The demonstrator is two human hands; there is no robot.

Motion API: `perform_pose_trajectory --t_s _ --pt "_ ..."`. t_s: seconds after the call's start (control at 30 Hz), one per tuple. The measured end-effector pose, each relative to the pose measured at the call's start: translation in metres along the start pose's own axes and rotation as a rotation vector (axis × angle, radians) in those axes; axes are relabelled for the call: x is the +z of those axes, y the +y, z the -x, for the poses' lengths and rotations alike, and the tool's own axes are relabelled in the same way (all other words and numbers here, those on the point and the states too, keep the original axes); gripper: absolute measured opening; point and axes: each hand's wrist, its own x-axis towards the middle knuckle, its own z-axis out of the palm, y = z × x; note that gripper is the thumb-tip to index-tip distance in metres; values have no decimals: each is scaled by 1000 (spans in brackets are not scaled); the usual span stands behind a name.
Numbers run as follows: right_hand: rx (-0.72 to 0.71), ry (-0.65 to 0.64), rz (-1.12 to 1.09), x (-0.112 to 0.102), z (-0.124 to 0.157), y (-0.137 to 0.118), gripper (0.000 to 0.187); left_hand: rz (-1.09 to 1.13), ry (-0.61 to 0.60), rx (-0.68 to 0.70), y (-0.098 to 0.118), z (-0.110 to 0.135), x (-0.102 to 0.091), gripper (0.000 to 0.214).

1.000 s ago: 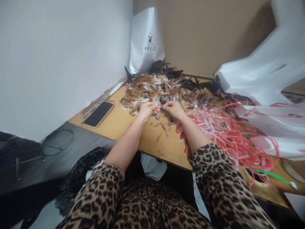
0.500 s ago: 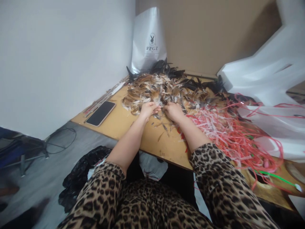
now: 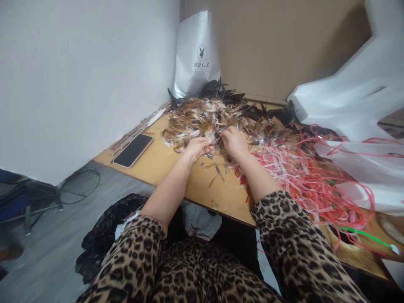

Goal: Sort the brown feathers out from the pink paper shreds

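A heap of brown, white and black feathers (image 3: 217, 115) covers the far part of a wooden table (image 3: 176, 168). My left hand (image 3: 197, 147) rests at the near edge of the heap, fingers curled and pinched on a small bunch of feathers. My right hand (image 3: 234, 141) is just beside it and slightly further in, fingers closed on feathers in the pile. Loose feather bits lie on the table below both hands.
A black phone (image 3: 134, 150) lies at the table's left edge beside thin sticks (image 3: 139, 128). A white paper bag (image 3: 197, 54) stands behind the feathers. Red and pink strips (image 3: 303, 172) spread to the right, under white foam sheets (image 3: 356, 101). A black bag (image 3: 104, 231) lies on the floor.
My right hand has moved a little further into the feather heap; my left hand stays almost where it was. The view has shifted slightly.
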Motion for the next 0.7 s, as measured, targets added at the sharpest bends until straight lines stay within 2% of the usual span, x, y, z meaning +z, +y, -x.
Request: perform_pose_trajectory --t_s 0.17,0.3,0.43,0.53,0.6,0.7 --pt "26 95 0 -1 0 1 29 109 -110 -110 4 2 -1 2" --pt "49 149 -58 0 2 0 27 203 -101 -142 7 2 1 6" --pt "95 226 -223 1 1 -2 24 227 -33 -62 8 2 4 7" --pt "234 331 -440 0 -2 -5 23 195 28 59 9 1 6 4" --pt "366 294 -662 -1 -4 -9 19 164 69 138 9 1 7 2" --pt "560 58 -1034 0 -6 -16 28 117 76 216 8 2 9 6"
